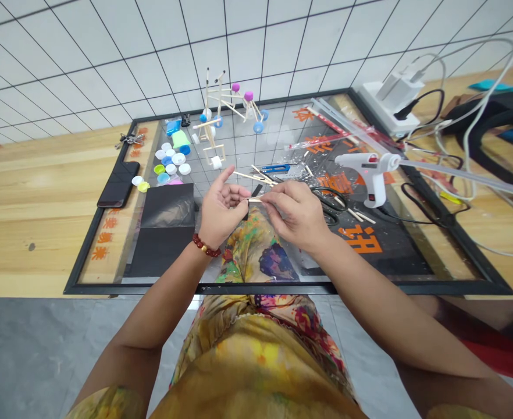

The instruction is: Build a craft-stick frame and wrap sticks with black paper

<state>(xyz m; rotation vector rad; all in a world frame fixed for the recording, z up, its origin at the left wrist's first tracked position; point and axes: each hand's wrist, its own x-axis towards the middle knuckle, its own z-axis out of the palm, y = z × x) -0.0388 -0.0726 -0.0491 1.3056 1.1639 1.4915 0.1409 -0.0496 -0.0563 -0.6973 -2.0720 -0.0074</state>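
Observation:
My left hand (221, 210), with a red bead bracelet on its wrist, pinches a narrow black strip (246, 210) at the left end of a thin wooden stick (255, 199). The fingertips of my right hand (298, 214) are closed on the stick's other end. Just beyond the fingers lie more wooden sticks (256, 177) and a dark strip (257, 190). Beside my right hand, the dark scissor handles (337, 201) show, while the hand hides part of the scissors. Black paper sheets (167, 206) lie to the left of my left hand.
Stick models (213, 131) with bottle-cap-like wheels stand at the back. Several bottle caps (178, 158) and a phone (118, 184) are at left. A white glue gun (372, 174), blue cutter (276, 169), clear glue sticks (339, 122), power strip (387, 110) and looping cables occupy the right.

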